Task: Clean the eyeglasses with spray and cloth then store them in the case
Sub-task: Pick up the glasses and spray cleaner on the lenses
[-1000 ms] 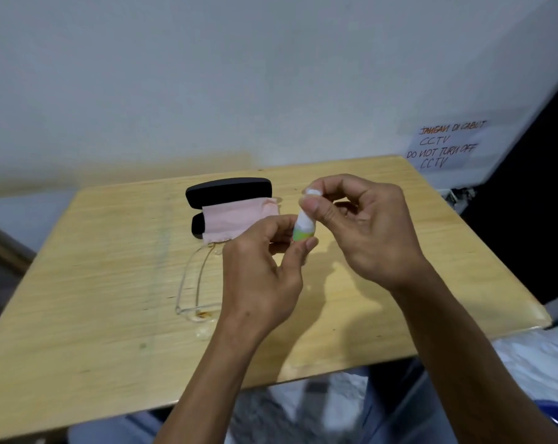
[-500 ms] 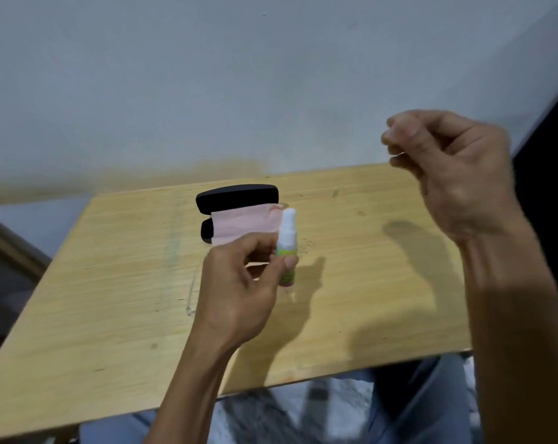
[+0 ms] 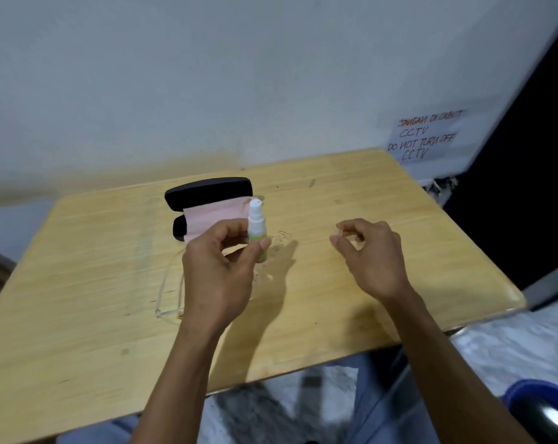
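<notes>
My left hand (image 3: pixel 218 274) holds a small white spray bottle (image 3: pixel 257 225) with a green label upright above the table, nozzle bare. My right hand (image 3: pixel 372 254) hovers low over the table to the right, thumb and forefinger pinched on what looks like the bottle's small clear cap. The clear-framed eyeglasses (image 3: pixel 170 285) lie on the wooden table (image 3: pixel 79 283) under my left hand, partly hidden by it. Behind them the black glasses case (image 3: pixel 207 190) lies open, with the pink cloth (image 3: pixel 213 216) draped over it.
The table stands against a white wall with a handwritten paper sign (image 3: pixel 425 136) at the right. A blue object (image 3: pixel 540 411) sits on the floor at the lower right. A dark gap lies past the table's right edge.
My right hand pulled the cap off the bottle, lifted up and right, and has now come down over the table. My left hand keeps the bottle upright in about the same place.
</notes>
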### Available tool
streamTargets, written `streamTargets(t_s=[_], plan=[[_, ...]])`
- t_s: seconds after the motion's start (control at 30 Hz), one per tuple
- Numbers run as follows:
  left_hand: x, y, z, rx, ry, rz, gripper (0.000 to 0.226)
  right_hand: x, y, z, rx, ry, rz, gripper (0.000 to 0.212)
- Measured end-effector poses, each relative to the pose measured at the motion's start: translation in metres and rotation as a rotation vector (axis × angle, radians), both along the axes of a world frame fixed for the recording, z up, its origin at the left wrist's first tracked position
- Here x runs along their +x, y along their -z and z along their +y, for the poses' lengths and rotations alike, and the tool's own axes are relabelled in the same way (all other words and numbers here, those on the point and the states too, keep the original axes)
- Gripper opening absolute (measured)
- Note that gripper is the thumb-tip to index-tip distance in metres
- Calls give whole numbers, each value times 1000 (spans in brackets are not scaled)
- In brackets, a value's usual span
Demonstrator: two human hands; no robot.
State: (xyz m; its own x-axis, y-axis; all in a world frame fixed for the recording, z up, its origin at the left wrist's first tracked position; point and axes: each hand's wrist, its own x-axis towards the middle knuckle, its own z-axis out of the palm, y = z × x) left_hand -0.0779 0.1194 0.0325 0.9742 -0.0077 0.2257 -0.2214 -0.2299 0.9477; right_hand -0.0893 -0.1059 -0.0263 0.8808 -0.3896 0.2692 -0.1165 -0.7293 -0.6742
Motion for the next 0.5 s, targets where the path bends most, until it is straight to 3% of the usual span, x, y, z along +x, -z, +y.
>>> streamTargets(t_s=[0.37,0.5], plan=[[0,1,-12,-34,27,10,18,-3,-2,0,-34,36,92,31],[-4,-3,-17,-65,19,16,18,-19,-31,21,104,-28,-154,27]])
